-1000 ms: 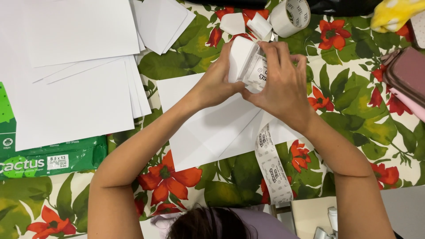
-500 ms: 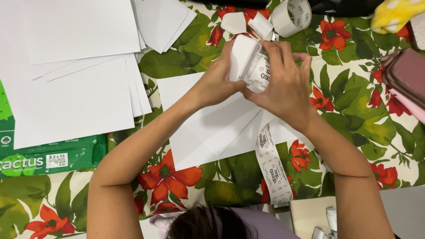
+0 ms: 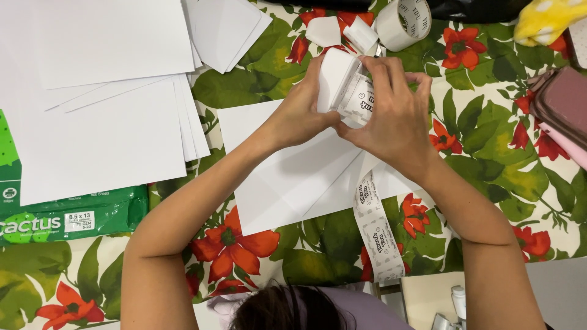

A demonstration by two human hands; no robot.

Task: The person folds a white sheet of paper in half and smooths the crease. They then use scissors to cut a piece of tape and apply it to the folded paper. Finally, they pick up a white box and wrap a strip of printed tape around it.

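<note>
Both hands hold a small folded white paper box [image 3: 336, 82] above the table. My left hand [image 3: 299, 113] grips its left side. My right hand [image 3: 394, 116] presses a strip of printed white tape [image 3: 361, 101] onto the box, fingers curled over the top. The loose tail of the tape strip [image 3: 376, 232] trails down across a folded white sheet [image 3: 287, 177] lying under my hands on the floral tablecloth [image 3: 477, 140].
A tape roll [image 3: 403, 21] and small white paper pieces [image 3: 342, 30] lie beyond the box. Loose white sheets [image 3: 104, 104] cover the left side over a green paper ream pack [image 3: 67, 217]. A pink pouch [image 3: 562, 113] sits at the right edge, a yellow item [image 3: 547, 18] top right.
</note>
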